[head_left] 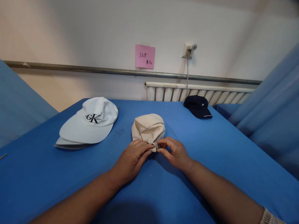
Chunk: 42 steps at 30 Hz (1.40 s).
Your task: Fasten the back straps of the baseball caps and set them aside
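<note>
A beige cap (149, 126) lies in the middle of the blue-covered table, its crown partly crumpled and its rear edge toward me. My left hand (134, 157) pinches that edge from the left, thumb and fingers pressed together on it. From the other side my right hand (174, 152) grips the cap's strap by a small buckle, fingertips closed. The two hands almost meet at the strap. My fingers hide most of the buckle, and the cap's brim is out of sight.
Stacked white caps (100, 110) with black lettering rest at the left. A dark navy cap (198, 105) sits at the table's far right corner. Behind the blue table (93, 168) are a radiator (168, 93) and a metal rail (112, 70). Blue curtains (277, 102) hang on both sides.
</note>
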{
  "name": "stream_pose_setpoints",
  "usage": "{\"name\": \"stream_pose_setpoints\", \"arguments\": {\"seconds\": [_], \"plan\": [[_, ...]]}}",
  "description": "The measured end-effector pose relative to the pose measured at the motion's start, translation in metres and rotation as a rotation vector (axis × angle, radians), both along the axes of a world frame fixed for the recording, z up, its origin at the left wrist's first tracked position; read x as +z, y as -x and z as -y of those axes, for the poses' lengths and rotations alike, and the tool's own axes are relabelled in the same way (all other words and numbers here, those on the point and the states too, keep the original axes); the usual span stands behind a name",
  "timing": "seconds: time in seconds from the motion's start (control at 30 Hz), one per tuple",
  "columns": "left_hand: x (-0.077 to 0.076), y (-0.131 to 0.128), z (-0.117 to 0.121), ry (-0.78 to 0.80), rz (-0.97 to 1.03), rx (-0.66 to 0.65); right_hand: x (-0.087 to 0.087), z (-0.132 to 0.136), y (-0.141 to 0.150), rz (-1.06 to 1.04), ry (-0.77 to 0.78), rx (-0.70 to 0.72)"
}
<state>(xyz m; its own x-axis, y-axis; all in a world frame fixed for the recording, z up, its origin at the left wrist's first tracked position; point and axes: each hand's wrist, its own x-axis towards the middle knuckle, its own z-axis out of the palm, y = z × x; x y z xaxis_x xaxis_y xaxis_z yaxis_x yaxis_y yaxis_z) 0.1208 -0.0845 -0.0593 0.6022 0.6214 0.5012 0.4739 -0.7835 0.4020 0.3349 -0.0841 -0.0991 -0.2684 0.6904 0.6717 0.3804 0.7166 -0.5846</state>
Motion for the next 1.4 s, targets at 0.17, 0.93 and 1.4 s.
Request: {"name": "stream_pose_setpoints", "arguments": {"seconds": [0.17,0.93,1.4], "plan": [[-0.001,0.002,0.001,0.047,0.067,0.128,-0.004,-0.003,-0.001,-0.081,0.083,-0.023],[-0.003,-0.003,0.003,0.243,0.124,0.216,0.004,0.007,-0.002,0.137,-0.099,-0.047],[0.006,-0.007,0.003,0.391,0.133,0.177,0.005,0.007,-0.002,0.143,-0.091,-0.008]]}}
